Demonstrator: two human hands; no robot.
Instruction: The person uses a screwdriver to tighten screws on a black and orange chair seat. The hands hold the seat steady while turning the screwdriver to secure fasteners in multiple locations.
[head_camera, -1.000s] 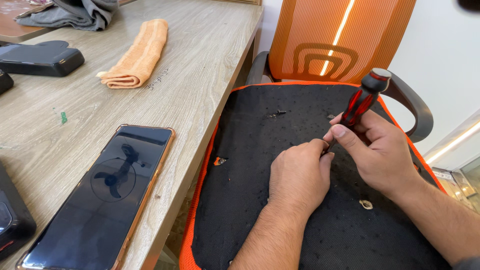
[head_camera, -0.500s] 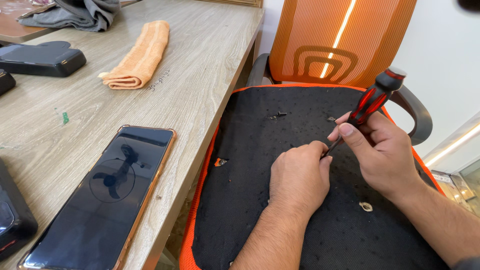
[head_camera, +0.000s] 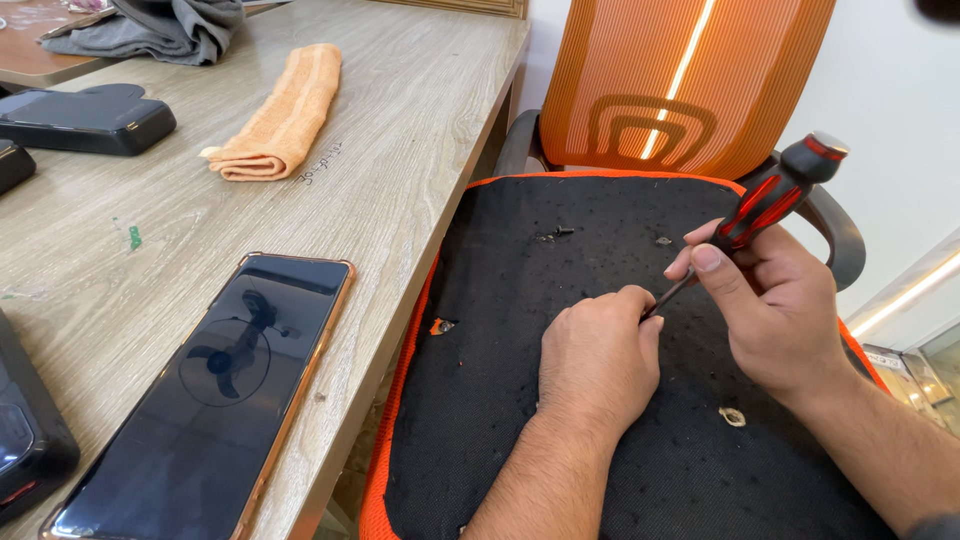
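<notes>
Red-black screwdriver (head_camera: 770, 205) in right hand (head_camera: 775, 305)

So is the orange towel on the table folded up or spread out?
Folded. The orange towel lies on the table as a thick narrow bundle, with layered edges showing at its near end.

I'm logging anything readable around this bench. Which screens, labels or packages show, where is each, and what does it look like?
Smartphone: flat on the wooden desk, lower left; dark rectangular screen, off, copper-coloured rim.
Pencilled marking: on the desk beside the folded orange towel; small, faint.
No packages or signs.
</notes>
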